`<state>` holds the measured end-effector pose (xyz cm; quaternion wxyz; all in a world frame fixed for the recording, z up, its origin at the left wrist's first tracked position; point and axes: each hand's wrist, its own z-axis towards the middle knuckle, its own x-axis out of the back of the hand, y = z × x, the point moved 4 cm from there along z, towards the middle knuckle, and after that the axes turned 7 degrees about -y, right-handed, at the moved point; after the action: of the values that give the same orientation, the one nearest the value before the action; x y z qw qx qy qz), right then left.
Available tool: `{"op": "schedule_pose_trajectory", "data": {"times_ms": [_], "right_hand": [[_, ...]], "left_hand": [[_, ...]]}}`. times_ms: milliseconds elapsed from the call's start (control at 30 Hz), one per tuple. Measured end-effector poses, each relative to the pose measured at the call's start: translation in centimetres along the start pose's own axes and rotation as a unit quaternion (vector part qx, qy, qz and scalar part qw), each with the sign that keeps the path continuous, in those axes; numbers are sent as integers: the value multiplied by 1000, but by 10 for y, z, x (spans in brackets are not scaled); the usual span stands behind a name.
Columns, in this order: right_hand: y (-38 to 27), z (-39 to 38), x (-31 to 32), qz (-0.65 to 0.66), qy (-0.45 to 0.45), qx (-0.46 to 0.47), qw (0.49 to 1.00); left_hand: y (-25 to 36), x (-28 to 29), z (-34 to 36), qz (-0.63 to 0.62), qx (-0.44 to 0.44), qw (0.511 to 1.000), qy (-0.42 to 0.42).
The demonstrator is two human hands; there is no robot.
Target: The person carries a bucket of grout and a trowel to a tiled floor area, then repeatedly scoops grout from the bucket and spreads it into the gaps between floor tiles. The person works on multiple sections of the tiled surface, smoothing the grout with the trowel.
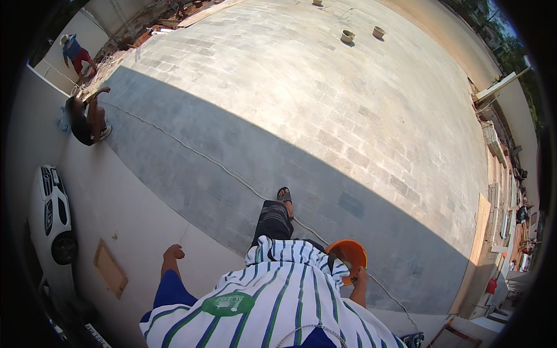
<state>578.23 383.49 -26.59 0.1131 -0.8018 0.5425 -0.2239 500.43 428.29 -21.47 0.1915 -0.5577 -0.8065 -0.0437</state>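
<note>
My right hand [359,277] grips an orange bucket [351,248] beside my right hip; its contents are mostly hidden. My left hand [174,252] hangs out to the left with curled fingers, and anything in it is too small to make out. A white cord [226,169] crosses the shaded paving [185,116] by my sandaled foot [284,195].
At upper left, a person [84,122] crouches and another [77,57] stands by a wall. A white car [49,203] and wooden panel [109,268] lie left. Two buckets [347,36] are on sunlit paving ahead. Planks [473,249] and stacked material [493,145] line the right edge.
</note>
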Motion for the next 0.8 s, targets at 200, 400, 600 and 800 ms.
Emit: {"op": "schedule_pose_trajectory", "data": {"times_ms": [200, 400, 600, 800], "right_hand": [[-187, 107, -107, 34, 7, 16, 999], [-392, 177, -257, 10, 41, 31, 999], [-576, 268, -425, 5, -41, 11, 999], [-772, 354, -636, -22, -57, 37, 997]], "left_hand": [[214, 28, 105, 115, 1, 990, -83], [709, 226, 51, 11, -321, 943, 86], [1059, 370, -37, -171, -572, 795, -106], [1077, 419, 164, -5, -398, 917, 6]]}}
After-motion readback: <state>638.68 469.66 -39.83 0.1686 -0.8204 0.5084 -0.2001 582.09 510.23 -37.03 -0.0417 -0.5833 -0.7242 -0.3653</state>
